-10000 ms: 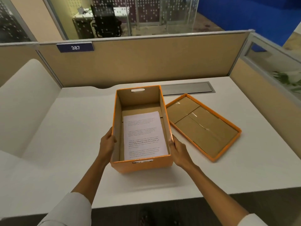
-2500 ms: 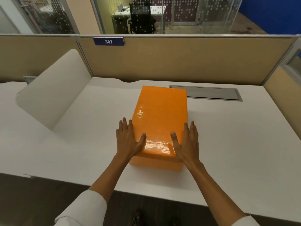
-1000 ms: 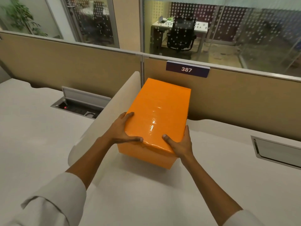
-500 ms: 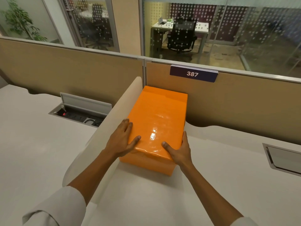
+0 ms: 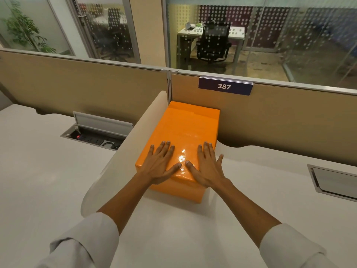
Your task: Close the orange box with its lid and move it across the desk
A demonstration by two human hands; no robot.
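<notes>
Two bare hands lie flat on the orange box (image 5: 183,136) in the head view, the only view given. The box is closed, its lid (image 5: 185,130) seated on top, glossy and catching a glare between the hands. It sits on the white desk (image 5: 251,190), its long axis running away from the person toward the tan partition (image 5: 280,122), leaning a little to the right as it goes. Its far short end points at that partition, touching it or very nearly so, just below and left of the blue plate reading 387 (image 5: 225,86). The near short end faces the person.

Measured from the box: the white curved divider (image 5: 125,155) stands just beside its left long side; whether they touch cannot be told. Beyond that divider, an open cable hatch (image 5: 96,132) is sunk in the neighbouring desk. Well to the right of the box, a closed hatch (image 5: 336,182) lies flush in the desk.

The left hand (image 5: 160,165) rests palm down on the near left part of the lid, fingers spread and straight, gripping nothing. The right hand (image 5: 207,167) rests likewise on the near right part, fingers extended, its little finger overhanging the right edge. Both thumbs point inward, tips nearly meeting.
</notes>
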